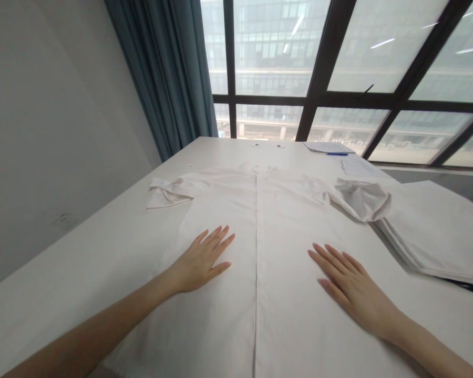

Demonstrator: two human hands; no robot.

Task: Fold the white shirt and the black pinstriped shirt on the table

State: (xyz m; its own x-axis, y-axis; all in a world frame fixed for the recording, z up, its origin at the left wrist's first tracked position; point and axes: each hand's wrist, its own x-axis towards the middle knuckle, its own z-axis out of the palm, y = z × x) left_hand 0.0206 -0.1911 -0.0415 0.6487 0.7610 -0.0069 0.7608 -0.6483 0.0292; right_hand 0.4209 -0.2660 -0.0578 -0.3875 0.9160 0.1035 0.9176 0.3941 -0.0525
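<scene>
A white short-sleeved shirt [220,210] lies spread face up, its collar toward the window and its front placket running down the middle. My left hand [199,262] rests flat on the left front panel, fingers apart. On the other side of the placket, my right hand [349,289] lies with fingers stretched out over the right front panel. Neither hand grips the cloth. The left sleeve [171,192] sticks out to the side in folds, and the right sleeve [362,199] is bunched up. The shirt's lower hem runs out of view.
Under the shirt is a white table [114,236]. A stack of folded white cloth [441,226] lies at the right, touching or close to the right sleeve. Papers [329,147] and a blue pen [337,154] lie at the far edge. A blue curtain [169,68] hangs beside the window.
</scene>
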